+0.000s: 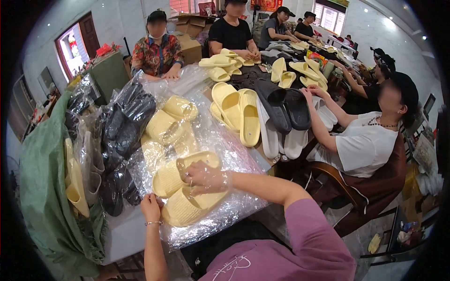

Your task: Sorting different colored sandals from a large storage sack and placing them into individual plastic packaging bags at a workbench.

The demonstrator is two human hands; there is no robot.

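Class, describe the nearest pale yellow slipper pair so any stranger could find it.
Find the pale tabletop, then the crinkled clear plastic across its near end. There lies the pale yellow, ribbed slipper pair. Unlike the yellow slippers behind, it has the right hand over it.

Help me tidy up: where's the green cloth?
In the head view, the green cloth is at the far left, beside the leftmost yellow slippers and left of the person's left hand.
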